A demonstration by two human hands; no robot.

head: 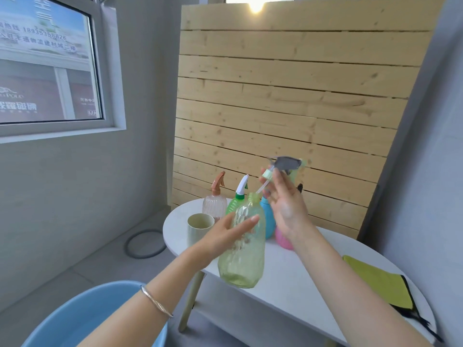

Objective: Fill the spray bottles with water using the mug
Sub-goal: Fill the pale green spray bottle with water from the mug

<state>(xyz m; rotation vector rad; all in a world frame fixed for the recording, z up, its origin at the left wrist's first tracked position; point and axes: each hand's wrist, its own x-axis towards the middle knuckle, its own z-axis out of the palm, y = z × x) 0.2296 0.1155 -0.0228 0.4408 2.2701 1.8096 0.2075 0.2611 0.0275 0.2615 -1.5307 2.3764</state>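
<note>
Now left hand [225, 231] grips near-upright bottle [244, 259] at surface [300, 284] near edge, right hand [288, 206] pinches sprayer head [285, 163] just above its neck.

1. All readable text is on signage seen through the window [47, 63], upper left.
2. Pale banner [37, 33]: number "18935358826". The characters "热线" sit just before it, partly cut off at the picture's edge.
3. Line under the number: "…丰通物流建材城二楼". Its first characters are blurred.
4. Top of the banner: large characters, cropped, can't read.
5. Dark red shopfront sign [22, 96] below the banner: Latin "Polo" in small caps under a logo. The letters before it are cut off.
6. Under "Polo": big white Chinese characters, too blurred to read.
7. Right part of the same sign: small "代表中…", and "MK" by the window's lower corner, clipped by the frame.
</note>
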